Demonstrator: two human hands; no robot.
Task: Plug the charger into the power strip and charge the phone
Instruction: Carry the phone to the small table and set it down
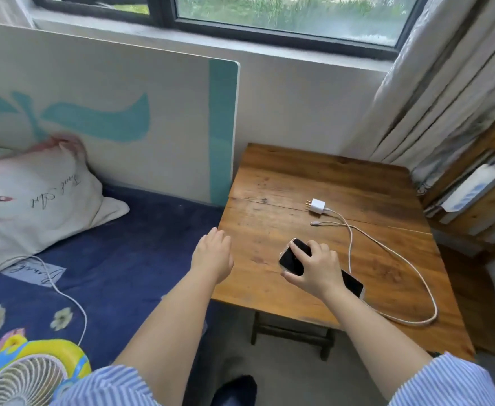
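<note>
Daylight supplied by window (287, 19) at top, soft and even; room moderately bright. Greenery outside washed out, slightly overexposed. Faint sheen seen on wooden table (313, 183) near far edge; weak shadows cast under hands. Dull reflection noted on dark phone screen (294, 257). Wide-angle bending observed at edges: window frame bowed, curtain (445, 89) leaning. Overall softness, compression smear noted; fan (20, 376) and striped sleeves blurred at bottom.
</note>
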